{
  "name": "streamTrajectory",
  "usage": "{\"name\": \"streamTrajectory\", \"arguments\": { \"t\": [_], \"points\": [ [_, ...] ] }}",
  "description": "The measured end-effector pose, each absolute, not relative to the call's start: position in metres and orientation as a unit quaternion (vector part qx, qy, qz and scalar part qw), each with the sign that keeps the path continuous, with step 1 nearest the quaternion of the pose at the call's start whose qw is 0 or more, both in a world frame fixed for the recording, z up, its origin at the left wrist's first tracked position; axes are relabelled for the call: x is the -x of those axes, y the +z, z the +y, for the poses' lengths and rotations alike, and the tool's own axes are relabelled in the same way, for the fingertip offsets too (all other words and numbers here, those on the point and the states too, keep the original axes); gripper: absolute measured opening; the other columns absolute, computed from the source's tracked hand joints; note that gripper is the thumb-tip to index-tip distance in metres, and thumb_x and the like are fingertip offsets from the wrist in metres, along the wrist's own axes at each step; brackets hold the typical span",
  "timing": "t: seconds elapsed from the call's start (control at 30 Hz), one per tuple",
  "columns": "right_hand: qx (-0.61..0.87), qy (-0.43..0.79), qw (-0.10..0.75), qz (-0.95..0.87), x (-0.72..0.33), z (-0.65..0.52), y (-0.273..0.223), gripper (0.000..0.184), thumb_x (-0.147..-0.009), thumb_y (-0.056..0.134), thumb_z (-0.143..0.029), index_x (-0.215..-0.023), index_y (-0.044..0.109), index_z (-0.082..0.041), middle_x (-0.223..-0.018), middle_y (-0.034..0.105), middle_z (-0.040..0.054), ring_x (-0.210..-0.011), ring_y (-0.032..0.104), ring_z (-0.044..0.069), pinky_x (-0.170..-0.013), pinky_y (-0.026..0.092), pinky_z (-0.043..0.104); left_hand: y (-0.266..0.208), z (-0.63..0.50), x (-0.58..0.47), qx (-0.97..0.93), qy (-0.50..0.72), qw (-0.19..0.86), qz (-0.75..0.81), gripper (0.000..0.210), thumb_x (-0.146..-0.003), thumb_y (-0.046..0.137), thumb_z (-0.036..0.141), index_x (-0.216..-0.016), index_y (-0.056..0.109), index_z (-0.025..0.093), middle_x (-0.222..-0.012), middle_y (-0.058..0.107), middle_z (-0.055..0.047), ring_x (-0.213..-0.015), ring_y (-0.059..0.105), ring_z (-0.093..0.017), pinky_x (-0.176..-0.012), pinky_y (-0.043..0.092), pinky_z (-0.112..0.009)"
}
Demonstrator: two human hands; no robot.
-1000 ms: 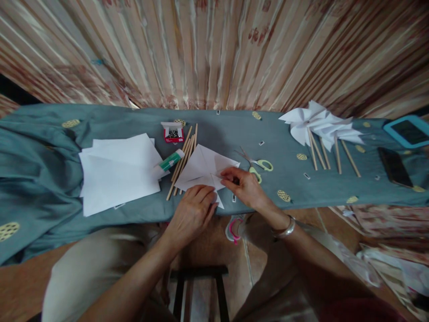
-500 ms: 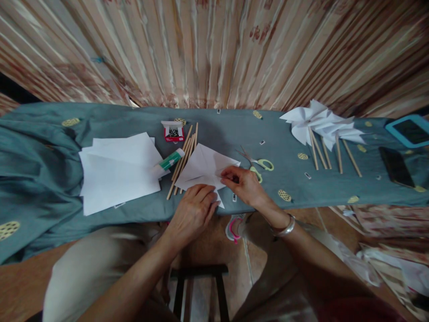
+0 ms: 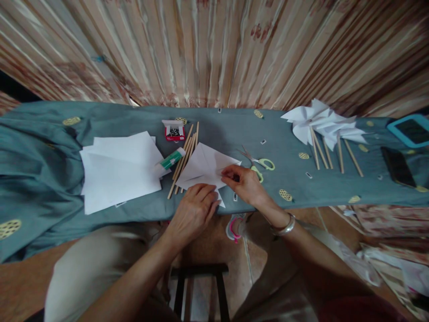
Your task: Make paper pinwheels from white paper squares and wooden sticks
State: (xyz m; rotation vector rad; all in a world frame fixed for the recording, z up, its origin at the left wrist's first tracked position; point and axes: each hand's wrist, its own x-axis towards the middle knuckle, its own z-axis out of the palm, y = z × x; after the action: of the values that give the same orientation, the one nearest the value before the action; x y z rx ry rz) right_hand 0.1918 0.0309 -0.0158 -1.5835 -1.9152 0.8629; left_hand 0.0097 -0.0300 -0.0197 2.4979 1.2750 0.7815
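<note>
Little has shifted over the last second: both my hands stay on the folded white paper (image 3: 204, 167) near the table's (image 3: 234, 129) near edge, my view only drifting a touch. My left hand (image 3: 194, 210) lies flat, palm down, fingers released and pressing the paper's near corner against the cloth. My right hand (image 3: 244, 183) pinches the paper's right flap between thumb and fingers (image 3: 228, 174), grasping that edge. A silver bracelet (image 3: 283, 228) sits on my right wrist.

Wooden sticks (image 3: 184, 156) lie bundled just beside the paper's left edge, partly under it. A glue stick (image 3: 169, 160) rests on the loose white sheets (image 3: 117, 172) further toward the left end. A red box of pins (image 3: 173, 130) sits near the far edge. Green-handled scissors (image 3: 259, 163) lie just beyond my right hand. Finished paper pinwheels (image 3: 321, 125) on sticks are well apart toward the right end, with a dark phone (image 3: 398, 167) and a blue-cased tablet (image 3: 410, 129) at the far right corner.
</note>
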Motion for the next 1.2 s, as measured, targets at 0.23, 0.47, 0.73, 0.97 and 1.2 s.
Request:
{"name": "streamTrajectory", "arguments": {
  "t": [0.23,0.47,0.73,0.97,1.2],
  "points": [
    [0.596,0.309,0.246,-0.699,-0.1894,0.0304,-0.0144,0.01,-0.077,0.065,-0.017,-0.087,0.069,-0.019,-0.074,0.072,-0.0003,-0.067,0.064,0.014,-0.065,0.047,0.025,-0.0197,-0.0293,-0.0098,-0.851,0.271,0.107,0.437,0.023,-0.095,0.045,0.022,-0.108,0.061,0.012,-0.112,0.067,-0.013,-0.102,0.059,-0.025,-0.088,0.052,-0.042],
    [0.591,0.301,0.237,-0.71,-0.1892,0.0311,-0.0124,0.01,-0.078,0.065,-0.016,-0.086,0.069,-0.02,-0.075,0.072,0.0003,-0.068,0.066,0.014,-0.066,0.048,0.025,-0.0207,-0.0261,-0.0134,-0.845,0.234,0.09,0.473,0.044,-0.094,0.046,0.028,-0.132,0.044,0.008,-0.122,0.063,-0.018,-0.111,0.052,-0.031,-0.088,0.046,-0.045],
    [0.599,0.306,0.228,-0.704,-0.188,0.0313,-0.0097,0.011,-0.079,0.065,-0.015,-0.088,0.07,-0.018,-0.079,0.073,0.0024,-0.073,0.068,0.016,-0.068,0.049,0.026,-0.0253,-0.0242,-0.016,-0.843,0.206,0.098,0.488,0.053,-0.092,0.05,0.031,-0.138,0.037,0.007,-0.13,0.06,-0.018,-0.116,0.049,-0.032,-0.09,0.041,-0.044],
    [0.6,0.305,0.232,-0.702,-0.1878,0.0311,-0.0102,0.01,-0.078,0.065,-0.015,-0.086,0.069,-0.019,-0.077,0.073,0.0015,-0.071,0.068,0.016,-0.067,0.049,0.027,-0.0262,-0.0226,-0.0162,-0.843,0.198,0.089,0.492,0.054,-0.09,0.053,0.032,-0.136,0.04,0.006,-0.133,0.058,-0.018,-0.116,0.048,-0.033,-0.09,0.04,-0.045],
    [0.605,0.31,0.231,-0.696,-0.1876,0.0311,-0.0102,0.01,-0.078,0.066,-0.015,-0.086,0.069,-0.02,-0.078,0.074,0.0019,-0.073,0.069,0.017,-0.067,0.05,0.027,-0.0272,-0.022,-0.0163,-0.84,0.201,0.095,0.495,0.053,-0.09,0.052,0.032,-0.136,0.04,0.008,-0.131,0.059,-0.018,-0.117,0.049,-0.033,-0.091,0.041,-0.045]
  ]
}}
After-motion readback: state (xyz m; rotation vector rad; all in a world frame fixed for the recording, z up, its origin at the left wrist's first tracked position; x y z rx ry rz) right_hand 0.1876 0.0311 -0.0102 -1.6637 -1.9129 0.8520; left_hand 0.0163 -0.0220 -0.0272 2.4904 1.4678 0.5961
